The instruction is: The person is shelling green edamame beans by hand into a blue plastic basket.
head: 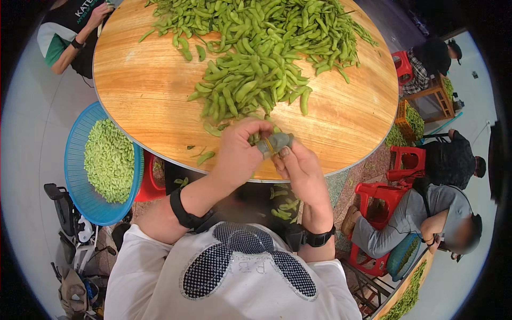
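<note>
My left hand (236, 154) and my right hand (306, 170) meet over the near edge of a round wood-grain table (156, 108). Between them sits a grey finger cover (279, 141) bound with a yellow band, seemingly worn on my left thumb. The fingers of my right hand close in at its tip. Green shows inside the curl of my left fingers, but whether a pod is gripped is hidden. Just beyond my hands lies a heap of green soybean pods (256, 80), spreading to the far side. One loose pod (205, 158) rests left of my left hand.
Left of the table, a blue plastic basket (72, 160) holds shelled beans (108, 160), beside a red stool (154, 180). A person (76, 44) stands at the far left. Several people sit on the right near red stools (406, 162) and an orange crate (403, 120).
</note>
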Demonstrator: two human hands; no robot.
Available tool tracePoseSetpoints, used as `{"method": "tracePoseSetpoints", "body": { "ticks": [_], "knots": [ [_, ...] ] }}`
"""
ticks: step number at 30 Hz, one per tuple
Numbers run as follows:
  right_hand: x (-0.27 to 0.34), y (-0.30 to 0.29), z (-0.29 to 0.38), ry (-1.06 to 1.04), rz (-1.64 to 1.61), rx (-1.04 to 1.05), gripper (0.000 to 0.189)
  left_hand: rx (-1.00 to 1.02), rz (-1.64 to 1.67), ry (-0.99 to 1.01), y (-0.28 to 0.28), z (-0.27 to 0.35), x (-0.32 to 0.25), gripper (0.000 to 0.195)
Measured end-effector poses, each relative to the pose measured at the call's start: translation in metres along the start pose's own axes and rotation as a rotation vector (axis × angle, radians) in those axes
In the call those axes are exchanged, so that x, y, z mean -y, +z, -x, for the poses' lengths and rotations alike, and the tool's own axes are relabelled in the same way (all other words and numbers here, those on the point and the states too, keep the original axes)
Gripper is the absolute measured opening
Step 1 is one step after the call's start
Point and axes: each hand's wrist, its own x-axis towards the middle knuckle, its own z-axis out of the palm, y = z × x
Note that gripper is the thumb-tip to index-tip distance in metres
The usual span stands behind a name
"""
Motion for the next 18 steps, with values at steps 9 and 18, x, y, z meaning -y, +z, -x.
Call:
{"method": "tracePoseSetpoints", "body": {
  "ticks": [9,18],
  "knots": [
    [0.011,0.007,0.01,0.209,-0.615,0.057,0.02,0.508,0.709,-0.436,-0.023,-0.006,-0.009,0.009],
    [0.002,0.014,-0.002,-0.044,0.282,-0.223,0.013,0.044,0.075,-0.124,-0.002,0.005,-0.007,0.02]
  ]
}}
